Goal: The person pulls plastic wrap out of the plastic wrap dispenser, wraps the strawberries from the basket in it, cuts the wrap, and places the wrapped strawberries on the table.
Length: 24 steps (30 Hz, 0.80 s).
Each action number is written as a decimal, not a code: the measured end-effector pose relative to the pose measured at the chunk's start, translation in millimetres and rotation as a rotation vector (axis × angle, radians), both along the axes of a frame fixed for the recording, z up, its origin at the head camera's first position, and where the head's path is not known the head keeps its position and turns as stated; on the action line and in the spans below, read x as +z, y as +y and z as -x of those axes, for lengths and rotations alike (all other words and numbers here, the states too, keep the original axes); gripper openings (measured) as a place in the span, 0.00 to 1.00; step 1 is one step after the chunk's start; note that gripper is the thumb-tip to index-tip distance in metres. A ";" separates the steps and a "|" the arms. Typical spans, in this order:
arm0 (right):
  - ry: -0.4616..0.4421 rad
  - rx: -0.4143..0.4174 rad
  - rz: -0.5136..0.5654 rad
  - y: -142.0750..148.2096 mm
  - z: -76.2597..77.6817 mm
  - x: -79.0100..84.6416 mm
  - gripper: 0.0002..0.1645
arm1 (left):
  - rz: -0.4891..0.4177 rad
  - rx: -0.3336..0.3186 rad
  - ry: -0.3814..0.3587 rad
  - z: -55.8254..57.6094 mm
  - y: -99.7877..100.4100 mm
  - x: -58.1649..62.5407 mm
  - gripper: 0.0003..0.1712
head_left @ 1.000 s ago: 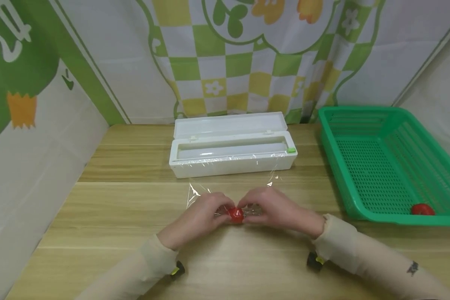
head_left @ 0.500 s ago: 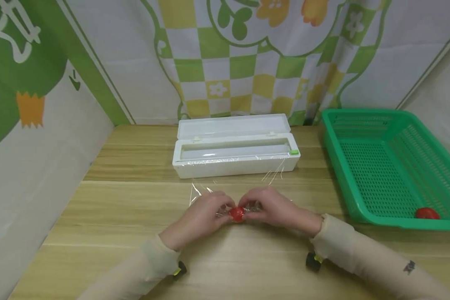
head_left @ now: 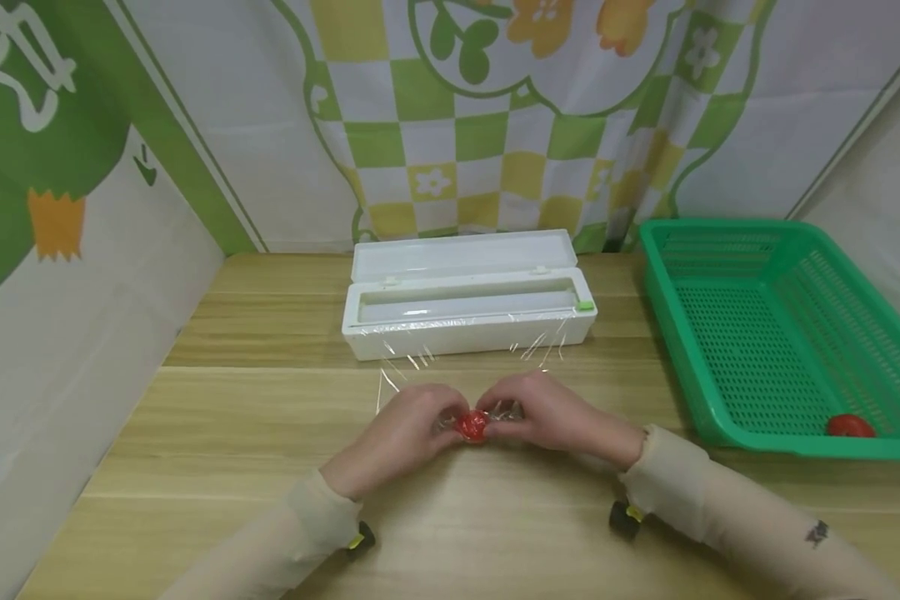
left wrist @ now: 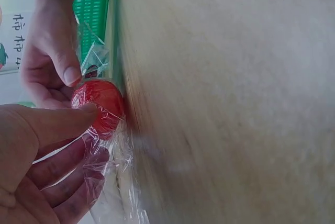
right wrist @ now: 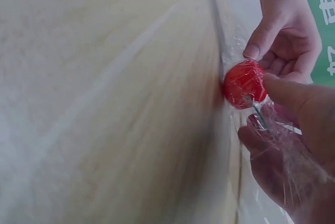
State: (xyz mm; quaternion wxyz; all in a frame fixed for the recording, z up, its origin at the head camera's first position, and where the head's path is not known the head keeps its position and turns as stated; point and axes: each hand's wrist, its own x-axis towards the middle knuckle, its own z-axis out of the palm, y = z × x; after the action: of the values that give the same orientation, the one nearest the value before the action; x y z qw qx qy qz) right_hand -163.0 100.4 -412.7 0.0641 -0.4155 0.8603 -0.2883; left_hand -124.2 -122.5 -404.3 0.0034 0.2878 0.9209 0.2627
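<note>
A small red tomato (head_left: pixel 472 427) with clear plastic film (left wrist: pixel 116 166) around it sits at the table's middle. In the right wrist view a green stem shows on the tomato (right wrist: pixel 244 85), and bunched film (right wrist: pixel 298 166) trails from it. My left hand (head_left: pixel 405 425) pinches the wrapped tomato from the left, thumb on its side. From the right, my right hand (head_left: pixel 551 417) pinches it and the gathered film. Film stretches from the hands back to a white dispenser box (head_left: pixel 468 340), whose lid (head_left: pixel 465 254) stands open. Part of the film roll (head_left: pixel 468 306) shows inside.
A green plastic basket (head_left: pixel 690 367) stands at the right, with another red tomato (head_left: pixel 850 427) in its near corner. The wooden table (head_left: pixel 232 450) reaches to a patterned curtain (head_left: pixel 480 133) at the back. A green slider (head_left: pixel 585 306) sits on the box's right end.
Both hands stay at the tomato with only slight finger movement. The film between hands and box shows shifted creases, and the tomato's surface looks more wrinkled with film.
</note>
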 end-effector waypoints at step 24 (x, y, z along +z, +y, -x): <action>-0.091 -0.051 0.061 -1.6 14.6 -6.9 0.12 | -0.007 0.057 0.022 7.0 -3.7 -0.4 0.10</action>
State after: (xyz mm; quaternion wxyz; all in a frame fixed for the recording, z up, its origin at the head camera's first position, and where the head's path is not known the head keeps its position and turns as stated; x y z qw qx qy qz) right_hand -177.6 98.8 -419.5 0.0830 -0.3818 0.8576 -0.3345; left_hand -131.3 -126.2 -404.8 -0.0153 0.2643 0.9278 0.2628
